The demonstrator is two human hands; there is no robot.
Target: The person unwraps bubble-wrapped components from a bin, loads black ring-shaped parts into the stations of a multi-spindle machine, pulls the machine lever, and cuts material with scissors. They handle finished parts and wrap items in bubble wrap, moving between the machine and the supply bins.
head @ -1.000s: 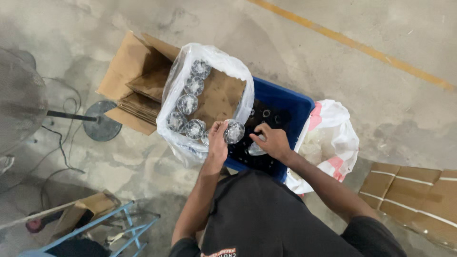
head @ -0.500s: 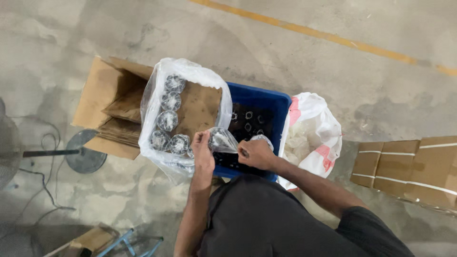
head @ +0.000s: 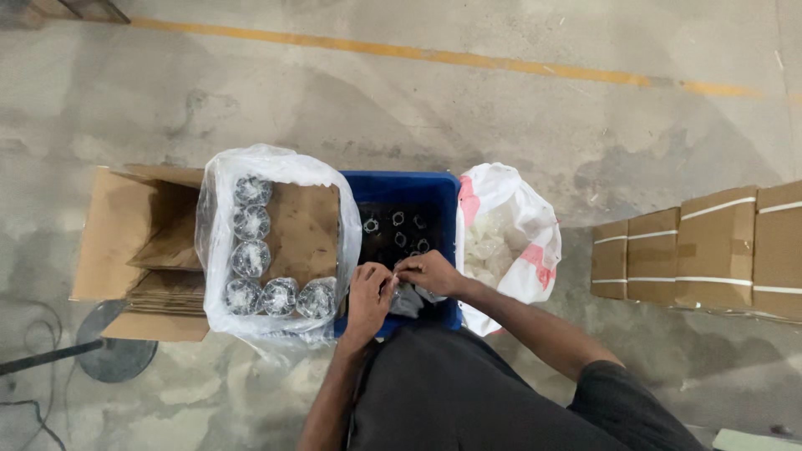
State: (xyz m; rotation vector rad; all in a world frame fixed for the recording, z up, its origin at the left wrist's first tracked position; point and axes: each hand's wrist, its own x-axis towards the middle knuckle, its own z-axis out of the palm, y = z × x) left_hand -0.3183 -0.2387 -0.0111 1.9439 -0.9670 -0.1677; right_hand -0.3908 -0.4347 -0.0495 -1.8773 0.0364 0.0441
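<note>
A stained concrete floor crossed by a yellow line is seen. Both hands are held together over the near edge of the blue crate. A small clear bag is pinched between the left hand and the right hand, just below them. Left of the left hand, a lined carton of wrapped parts is set; right of the right hand, a white sack, stacked boxes farther off.

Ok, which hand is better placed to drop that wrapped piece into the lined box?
Probably the left hand: it is beside the plastic-lined box, while the right hand is over the blue crate, farther from it.
</note>
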